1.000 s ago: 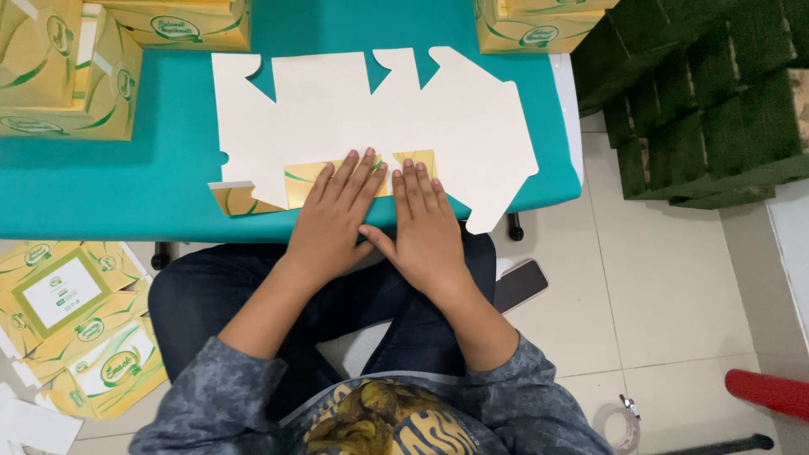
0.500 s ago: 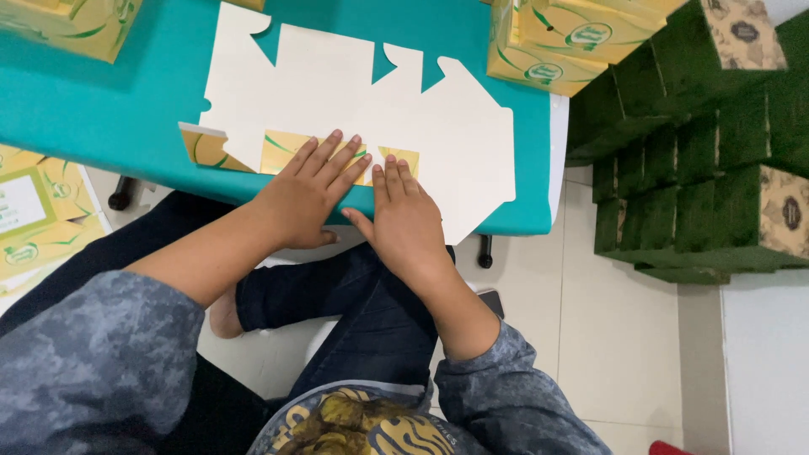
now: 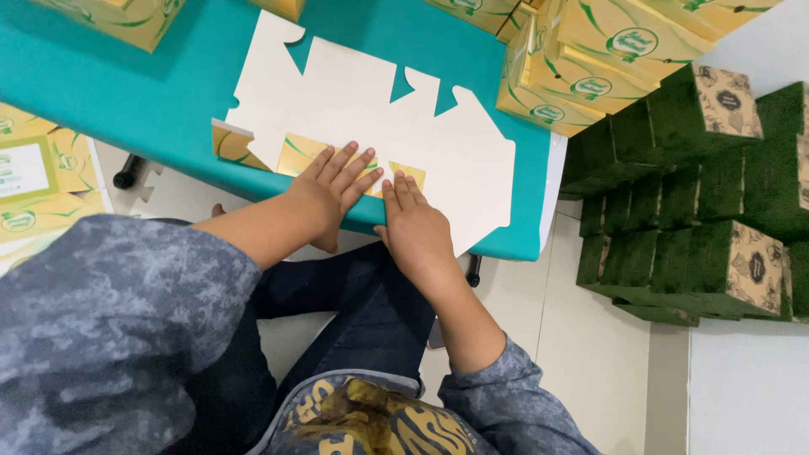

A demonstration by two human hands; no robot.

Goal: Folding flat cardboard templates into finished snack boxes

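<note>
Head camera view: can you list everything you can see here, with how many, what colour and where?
Flat box blank: one, white with its yellow-green printed flaps folded up at the near edge, lying on the table.
Table: one, teal top.
Yellow boxes: several, yellow with green print, on the table's far side and right corner.
Flat printed sheets: a few, yellow-green, lying low at the left.
Green boxes: many, dark green with tan patterned ends, stacked at the right.
Floor: pale tiles.
Left hand: flat on the folded flap.
Right hand: flat on the blank beside it.
Sleeves: grey patterned; dark trousers below.
</note>
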